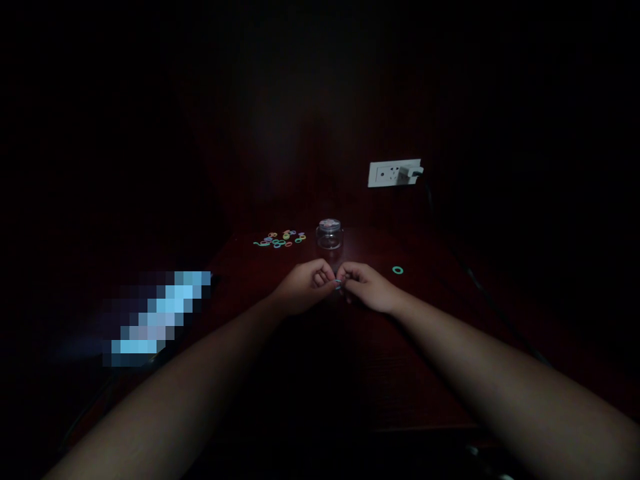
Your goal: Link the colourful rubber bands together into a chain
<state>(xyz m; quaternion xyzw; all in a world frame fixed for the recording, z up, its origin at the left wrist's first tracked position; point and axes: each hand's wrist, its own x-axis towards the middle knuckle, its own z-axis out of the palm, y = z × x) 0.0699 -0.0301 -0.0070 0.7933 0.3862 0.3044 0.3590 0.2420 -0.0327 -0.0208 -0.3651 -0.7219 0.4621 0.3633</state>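
My left hand (309,285) and my right hand (366,285) meet over the table in the middle of the view. Both are closed, fingertips pinching a small blue-green hair tie (339,285) between them. The fingers hide most of it. Just beyond them stands a clear jar (330,237) with its lid on. A green hair tie (397,270) lies flat to the right of my right hand. Farther back on the left, several coloured hair ties (281,240) are spread in a loose pile.
The dark red table (395,360) sits in dim light. A wall socket (395,173) with a white plug (411,173) is at the back right, its cable (480,287) running down the right side. At the left lies a glowing, pixelated screen (160,320).
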